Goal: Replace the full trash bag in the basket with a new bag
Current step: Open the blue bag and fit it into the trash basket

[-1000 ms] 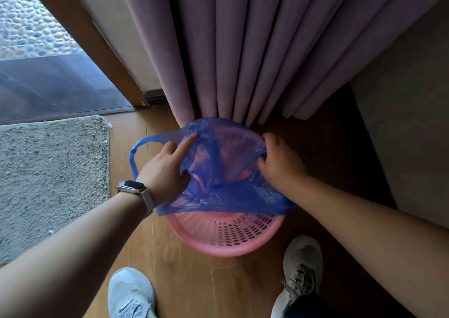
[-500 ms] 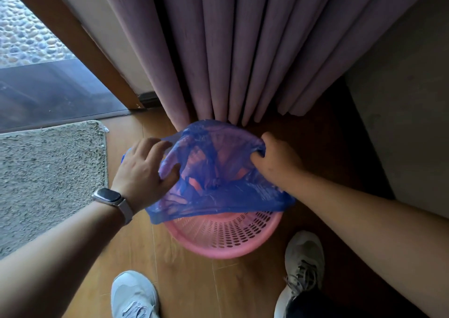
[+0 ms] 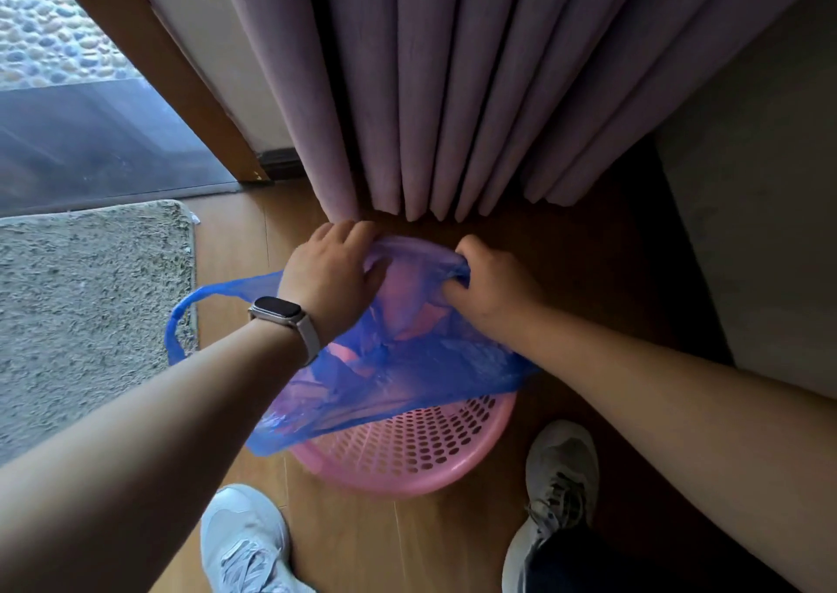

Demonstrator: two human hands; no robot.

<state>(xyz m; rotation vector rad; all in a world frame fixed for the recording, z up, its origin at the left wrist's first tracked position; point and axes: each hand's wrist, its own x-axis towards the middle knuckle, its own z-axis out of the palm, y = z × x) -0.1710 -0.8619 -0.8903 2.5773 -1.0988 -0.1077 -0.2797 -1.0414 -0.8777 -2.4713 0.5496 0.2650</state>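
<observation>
A pink perforated plastic basket (image 3: 421, 447) stands on the wooden floor below the curtain. A thin blue plastic bag (image 3: 407, 366) is draped over its top and hangs down its left and near sides. My left hand (image 3: 333, 271), with a watch on the wrist, presses the bag at the basket's far left rim. My right hand (image 3: 487, 282) pinches bunched bag film at the far right rim. One bag handle loop (image 3: 179, 325) sticks out to the left over the rug. The inside of the basket is hidden by the bag.
A purple curtain (image 3: 453, 94) hangs right behind the basket. A shaggy grey rug (image 3: 86, 311) lies at the left. A glass door with a wooden frame (image 3: 181, 80) is at the far left. A grey wall (image 3: 761, 230) bounds the right. My two shoes (image 3: 244, 542) stand near the basket.
Both hands have moved to the far rim of the basket, pulling the bag's edge back with them. The handle loop now hangs out at the left.
</observation>
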